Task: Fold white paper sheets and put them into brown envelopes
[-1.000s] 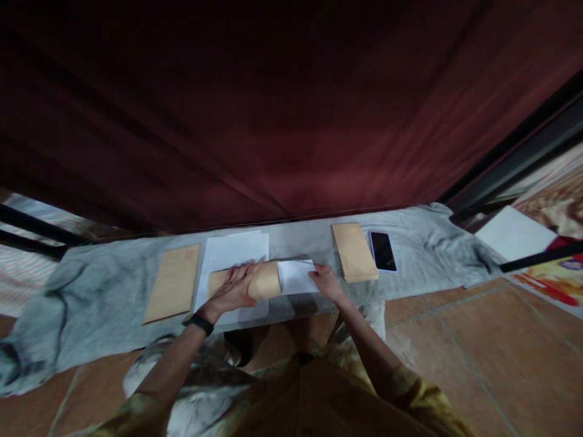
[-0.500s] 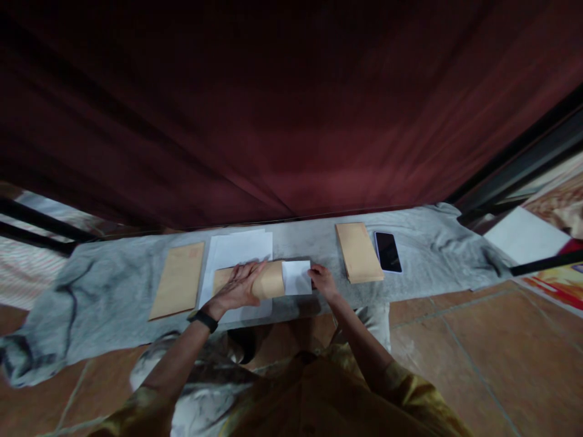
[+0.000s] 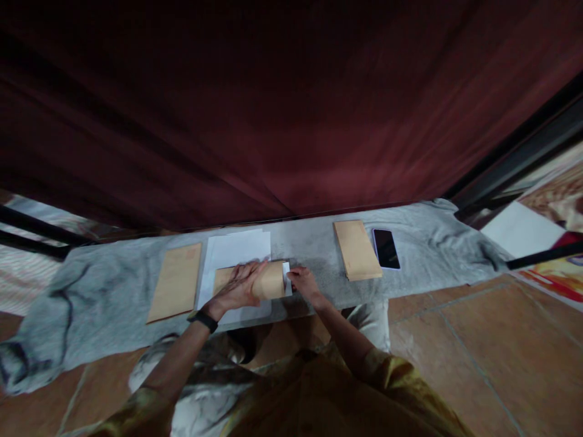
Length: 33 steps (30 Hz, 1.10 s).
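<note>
A brown paper envelope (image 3: 272, 280) lies across white paper sheets (image 3: 241, 245), its mouth facing right. My left hand (image 3: 241, 286), with a dark watch on the wrist, is wrapped over the envelope's middle and grips it. Out of the mouth sticks a narrow strip of folded white paper (image 3: 287, 280); the rest of it is inside the envelope. The fingertips of my right hand (image 3: 303, 281) pinch that paper's right edge.
Another brown envelope (image 3: 175, 282) lies at the left. To the right are a stack of brown envelopes (image 3: 359, 250) and a phone (image 3: 386, 249). All rest on a grey cloth (image 3: 314, 243) over a long bench, with a dark red curtain (image 3: 291, 152) behind.
My right hand has moved left, sliding the white paper deeper into the envelope, so only a thin strip shows now. My left hand keeps its place on the envelope.
</note>
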{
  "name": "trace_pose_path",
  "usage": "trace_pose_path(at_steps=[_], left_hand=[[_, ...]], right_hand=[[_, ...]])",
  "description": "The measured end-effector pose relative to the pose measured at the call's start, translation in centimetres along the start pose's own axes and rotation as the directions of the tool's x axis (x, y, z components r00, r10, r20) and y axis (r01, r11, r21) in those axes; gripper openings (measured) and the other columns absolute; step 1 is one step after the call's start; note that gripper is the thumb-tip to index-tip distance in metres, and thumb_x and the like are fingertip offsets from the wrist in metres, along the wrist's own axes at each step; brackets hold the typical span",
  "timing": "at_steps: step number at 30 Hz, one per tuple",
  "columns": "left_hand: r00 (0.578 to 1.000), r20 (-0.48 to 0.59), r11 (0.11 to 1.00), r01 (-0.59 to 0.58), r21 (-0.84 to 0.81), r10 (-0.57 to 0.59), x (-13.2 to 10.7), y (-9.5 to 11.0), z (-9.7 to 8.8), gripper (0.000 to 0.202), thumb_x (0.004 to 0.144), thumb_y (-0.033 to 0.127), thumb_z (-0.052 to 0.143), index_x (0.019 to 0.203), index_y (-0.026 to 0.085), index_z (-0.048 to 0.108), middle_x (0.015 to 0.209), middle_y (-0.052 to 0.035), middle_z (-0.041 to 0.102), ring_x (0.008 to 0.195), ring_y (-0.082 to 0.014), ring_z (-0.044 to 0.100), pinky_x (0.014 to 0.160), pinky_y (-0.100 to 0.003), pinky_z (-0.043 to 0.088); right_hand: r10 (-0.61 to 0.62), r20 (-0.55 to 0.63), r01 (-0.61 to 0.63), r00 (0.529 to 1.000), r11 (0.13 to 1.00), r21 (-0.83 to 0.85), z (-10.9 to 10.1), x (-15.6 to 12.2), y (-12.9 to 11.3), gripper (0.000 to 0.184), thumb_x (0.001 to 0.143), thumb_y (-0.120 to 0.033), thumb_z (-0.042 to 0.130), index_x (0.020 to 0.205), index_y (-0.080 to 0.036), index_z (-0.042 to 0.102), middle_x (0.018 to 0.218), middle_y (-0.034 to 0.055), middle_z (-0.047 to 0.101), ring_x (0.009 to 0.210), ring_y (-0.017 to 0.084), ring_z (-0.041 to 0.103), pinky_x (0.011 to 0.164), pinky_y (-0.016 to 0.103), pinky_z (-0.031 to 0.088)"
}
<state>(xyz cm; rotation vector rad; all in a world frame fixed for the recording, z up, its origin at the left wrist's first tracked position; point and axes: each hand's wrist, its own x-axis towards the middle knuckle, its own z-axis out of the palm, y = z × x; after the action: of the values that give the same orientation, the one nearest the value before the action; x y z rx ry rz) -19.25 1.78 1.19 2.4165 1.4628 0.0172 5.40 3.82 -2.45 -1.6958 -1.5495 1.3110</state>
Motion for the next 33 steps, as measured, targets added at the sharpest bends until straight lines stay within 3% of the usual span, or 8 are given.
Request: trace_pose_path(at_steps=[6, 10, 21, 27, 33], left_hand=[[1.0, 0.007, 1.0, -0.01, -0.012, 0.01, 0.3, -0.1, 0.4, 0.131, 0.058, 0.041, 0.087, 0.162, 0.027, 0.006, 0.155, -0.0172, 0.038, 0.146, -0.037, 0.034, 0.122, -0.056, 0.017], [1.0, 0.008, 1.0, -0.014, -0.009, 0.014, 0.4, 0.1, 0.3, 0.131, 0.058, 0.04, 0.086, 0.162, 0.027, 0.006, 0.154, -0.0166, 0.039, 0.145, -0.0365, 0.034, 0.122, -0.056, 0.017], [1.0, 0.013, 1.0, -0.01, 0.006, 0.01, 0.5, 0.2, 0.2, 0.13, 0.059, 0.044, 0.087, 0.162, 0.026, 0.009, 0.152, -0.0165, 0.042, 0.143, -0.037, 0.038, 0.121, -0.054, 0.019], [1.0, 0.007, 1.0, -0.016, 0.001, 0.016, 0.5, 0.0, 0.4, 0.127, 0.06, 0.043, 0.087, 0.162, 0.025, 0.012, 0.154, -0.0179, 0.04, 0.144, -0.037, 0.036, 0.122, -0.054, 0.017], [0.999, -0.016, 1.0, -0.029, -0.003, 0.029, 0.3, 0.2, 0.0, 0.125, 0.061, 0.041, 0.085, 0.161, 0.027, 0.013, 0.152, -0.0154, 0.043, 0.143, -0.0358, 0.037, 0.122, -0.053, 0.017]], right_hand=[[0.023, 0.02, -0.022, 1.0, 0.998, -0.052, 0.8, 0.2, -0.4, 0.023, 0.084, -0.012, 0.058, 0.073, -0.022, 0.076, 0.061, -0.0021, 0.068, 0.056, 0.013, 0.064, 0.058, 0.02, 0.049], [0.006, -0.001, -0.006, 1.0, 0.995, -0.102, 1.2, 0.3, -0.7, 0.021, 0.083, -0.013, 0.062, 0.073, -0.024, 0.076, 0.07, -0.0006, 0.073, 0.067, 0.015, 0.068, 0.062, 0.02, 0.047], [0.027, -0.038, -0.035, 0.999, 0.97, -0.241, 1.2, -0.4, -1.5, 0.019, 0.09, -0.02, 0.061, 0.098, -0.022, 0.078, 0.102, 0.0059, 0.078, 0.09, 0.019, 0.072, 0.076, 0.023, 0.05], [0.065, -0.07, -0.082, 0.995, 0.955, -0.284, 1.2, -0.8, -1.9, 0.022, 0.095, -0.023, 0.055, 0.11, -0.018, 0.07, 0.103, 0.0084, 0.076, 0.095, 0.019, 0.071, 0.082, 0.025, 0.049], [0.094, -0.146, -0.133, 0.985, 0.949, -0.287, 1.5, -1.3, -1.6, 0.037, 0.094, -0.029, 0.056, 0.13, -0.017, 0.056, 0.103, 0.0103, 0.075, 0.094, 0.022, 0.072, 0.078, 0.028, 0.05]])
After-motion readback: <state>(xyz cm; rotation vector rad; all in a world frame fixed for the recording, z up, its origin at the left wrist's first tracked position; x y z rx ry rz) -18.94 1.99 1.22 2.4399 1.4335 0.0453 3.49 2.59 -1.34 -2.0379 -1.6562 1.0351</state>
